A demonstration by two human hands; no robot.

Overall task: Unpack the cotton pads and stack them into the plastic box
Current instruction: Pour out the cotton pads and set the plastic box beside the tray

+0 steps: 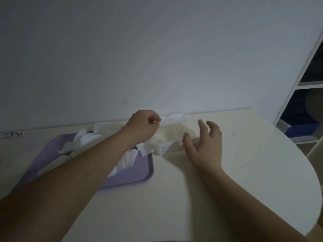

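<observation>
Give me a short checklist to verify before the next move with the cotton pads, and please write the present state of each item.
1. Left hand has a grip on a white pad or wrapper piece: ok, fingers closed on it.
2. Right hand steadies the box or package: ok, open palm resting on it.
3. Loose cotton pads stay on the purple tray: ok.
4. Pads are stacked neatly: not ok, they lie in a loose pile.
5. Plastic box is open and ready: cannot tell, the picture is dim and blurred.
6. Table has free space near the hands: ok.
</observation>
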